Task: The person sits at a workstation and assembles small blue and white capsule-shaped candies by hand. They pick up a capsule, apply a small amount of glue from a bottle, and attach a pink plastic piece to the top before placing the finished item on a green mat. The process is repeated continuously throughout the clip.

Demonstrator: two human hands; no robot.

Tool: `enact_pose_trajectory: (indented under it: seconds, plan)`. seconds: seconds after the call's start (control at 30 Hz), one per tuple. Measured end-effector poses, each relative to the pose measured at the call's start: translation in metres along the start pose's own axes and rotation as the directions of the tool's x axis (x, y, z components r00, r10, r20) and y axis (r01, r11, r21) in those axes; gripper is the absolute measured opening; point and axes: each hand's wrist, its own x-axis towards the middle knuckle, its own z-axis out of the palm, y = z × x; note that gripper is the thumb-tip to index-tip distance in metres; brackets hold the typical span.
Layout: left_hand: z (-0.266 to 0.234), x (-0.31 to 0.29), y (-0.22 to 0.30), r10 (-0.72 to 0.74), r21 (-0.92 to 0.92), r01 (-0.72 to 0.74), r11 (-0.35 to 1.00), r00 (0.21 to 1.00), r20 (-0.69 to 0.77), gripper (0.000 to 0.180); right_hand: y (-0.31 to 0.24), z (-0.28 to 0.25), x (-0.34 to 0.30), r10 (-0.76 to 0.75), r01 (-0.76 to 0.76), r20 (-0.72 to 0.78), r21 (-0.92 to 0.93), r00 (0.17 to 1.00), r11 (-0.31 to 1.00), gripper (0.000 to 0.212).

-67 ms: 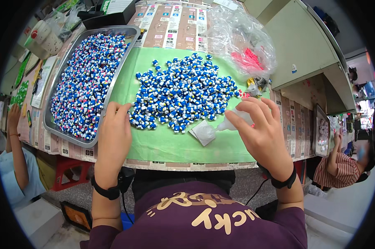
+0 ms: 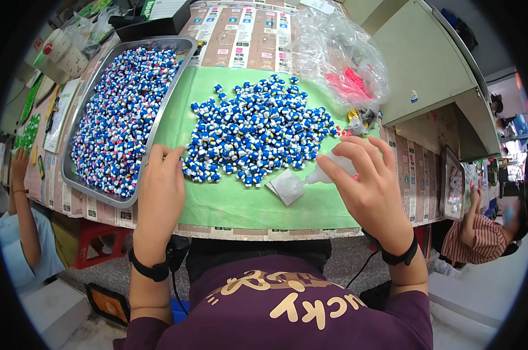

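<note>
Between the tray and the left edge of a heap of small blue-and-white pieces [image 2: 252,128], my left hand [image 2: 161,186] rests with thumb and fingertips pressed together; whatever they pinch is hidden. My right hand [image 2: 375,189] is closed around a translucent white squeeze bottle [image 2: 325,170], at the right side of the heap. The bottle lies tilted, its narrow tip pointing left at a small white square pad with a clear blob [image 2: 288,188]. Heap and pad both lie on a green mat [image 2: 246,210].
A metal tray [image 2: 191,46] full of similar pieces, some pink, stands left. Behind my right hand are a clear plastic bag with pink bits [image 2: 345,58] and a crumpled tube [image 2: 362,121]. A grey cabinet [image 2: 415,58] bounds the right. People work at both sides.
</note>
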Motion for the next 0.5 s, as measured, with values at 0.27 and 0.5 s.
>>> enact_pose_trajectory:
  seconds: [0.27, 0.5]
  plan:
    - [0.0005, -0.0007, 0.0012, -0.046, -0.047, 0.047, 0.998, 0.999, 0.015, 0.012, -0.0033, -0.0044, 0.0031, -0.025, 0.025, -0.027, -0.022, 0.999, 0.999, 0.028]
    - [0.0015, -0.0006, -0.0004, -0.052, -0.104, 0.053, 0.993, 0.999, 0.015, 0.010, -0.0059, -0.0066, 0.0046, -0.041, 0.039, -0.033, -0.048, 0.999, 0.998, 0.025]
